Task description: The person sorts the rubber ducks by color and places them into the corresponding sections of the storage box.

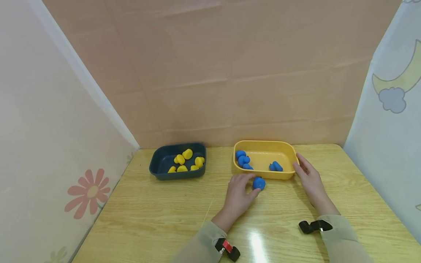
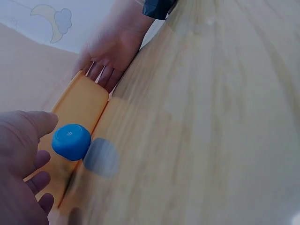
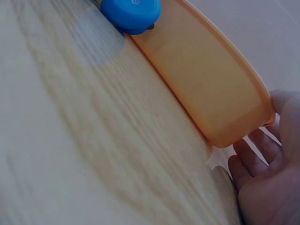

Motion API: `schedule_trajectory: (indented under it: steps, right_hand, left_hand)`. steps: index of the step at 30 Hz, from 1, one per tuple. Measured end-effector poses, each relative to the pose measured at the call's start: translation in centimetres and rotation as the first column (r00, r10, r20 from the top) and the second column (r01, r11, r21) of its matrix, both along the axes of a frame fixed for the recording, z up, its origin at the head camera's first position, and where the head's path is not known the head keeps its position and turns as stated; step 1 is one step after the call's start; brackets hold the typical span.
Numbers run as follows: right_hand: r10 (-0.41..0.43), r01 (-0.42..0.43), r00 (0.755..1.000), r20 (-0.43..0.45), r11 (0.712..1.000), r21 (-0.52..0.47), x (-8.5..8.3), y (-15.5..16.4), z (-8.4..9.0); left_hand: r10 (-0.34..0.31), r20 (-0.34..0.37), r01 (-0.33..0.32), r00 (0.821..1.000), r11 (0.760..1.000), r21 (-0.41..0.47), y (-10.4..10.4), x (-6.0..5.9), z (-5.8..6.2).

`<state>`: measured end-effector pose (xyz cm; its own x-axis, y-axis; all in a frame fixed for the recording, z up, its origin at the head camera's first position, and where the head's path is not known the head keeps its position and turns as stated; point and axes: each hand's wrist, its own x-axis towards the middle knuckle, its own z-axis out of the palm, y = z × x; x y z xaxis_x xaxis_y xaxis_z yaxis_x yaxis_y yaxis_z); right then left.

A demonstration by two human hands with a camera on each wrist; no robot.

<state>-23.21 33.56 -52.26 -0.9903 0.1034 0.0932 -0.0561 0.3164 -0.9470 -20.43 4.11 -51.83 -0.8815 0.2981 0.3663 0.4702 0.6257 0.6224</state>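
Observation:
A rounded blue toy fruit [image 1: 258, 183] with a short stem sits on the wooden table, just in front of the yellow bin [image 1: 263, 174]. My left hand [image 1: 238, 193] reaches over it, thumb and index finger spread to either side. In the left wrist view a little space shows between the blue toy fruit [image 2: 71, 142] and the fingertips. At the bin's right end, my right hand [image 1: 310, 180] holds the rim, thumb at the near corner and fingers along the outer wall. Several blue toy fruits [image 1: 242, 160] lie inside this bin, mostly at its left end.
To the left stands a dark blue bin [image 1: 177, 176] holding several yellow toy fruits [image 1: 187, 153]. Behind both bins rises a brown backdrop [image 1: 217, 91]. Pale patterned walls [image 1: 65, 109] flank the wooden table [image 1: 158, 219].

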Motion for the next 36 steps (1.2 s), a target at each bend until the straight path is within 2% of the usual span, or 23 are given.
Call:
schedule_trajectory:
  steps: [13,17,26,36]
  right_hand:
    - [-0.005,0.005,1.0,0.005,1.0,0.0,0.0,0.0,0.2]
    - [-0.001,0.001,1.0,0.006,1.0,-0.001,-0.1,0.1,0.0]
    - [0.019,-0.019,1.0,0.005,1.0,0.002,-0.3,0.2,-0.2]
    - [0.01,-0.011,1.0,0.014,1.0,0.011,-0.2,0.2,-0.2]
  left_hand:
    - [0.046,0.028,-0.043,0.999,0.994,-0.097,0.4,-0.6,-0.9]
    - [0.053,0.042,-0.048,0.998,0.994,-0.103,0.6,-0.8,-1.3]
    - [0.047,0.008,-0.046,0.999,0.993,-0.113,0.5,-1.0,-1.3]
    - [0.045,0.001,-0.044,0.999,0.992,-0.116,0.6,-1.3,-1.4]
